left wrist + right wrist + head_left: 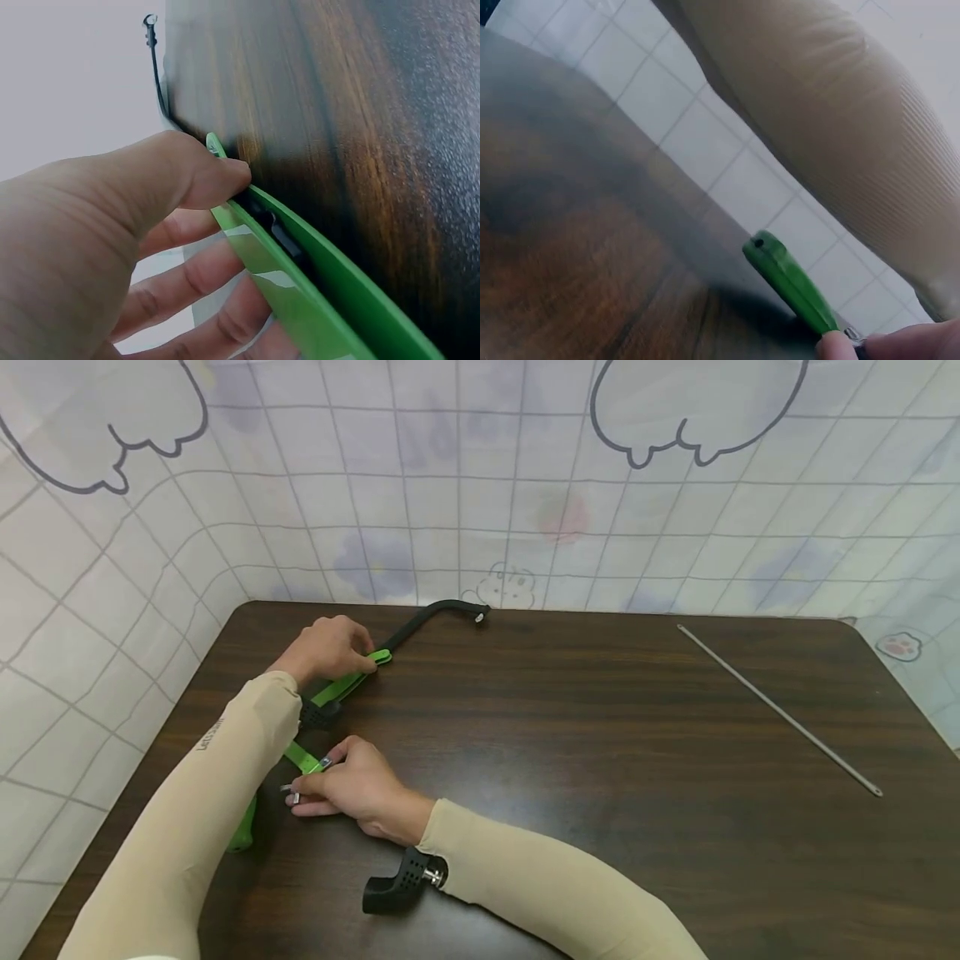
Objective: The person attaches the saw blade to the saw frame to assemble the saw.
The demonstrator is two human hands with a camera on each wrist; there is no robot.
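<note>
A hacksaw frame with a green body and a black curved front arm lies along the left of the table. My left hand pinches the green channel near the black arm, thumb on top and fingers along the side. My right hand holds the frame's rear end, its fingers at small metal fittings. In the right wrist view, a thumb and fingertip pinch around a metal part beside the green handle. The left forearm covers part of the frame.
A thin grey hacksaw blade lies diagonally on the right of the dark wooden table. A white grid-patterned cloth hangs behind and along the sides. A black wrist mount hangs below the right sleeve.
</note>
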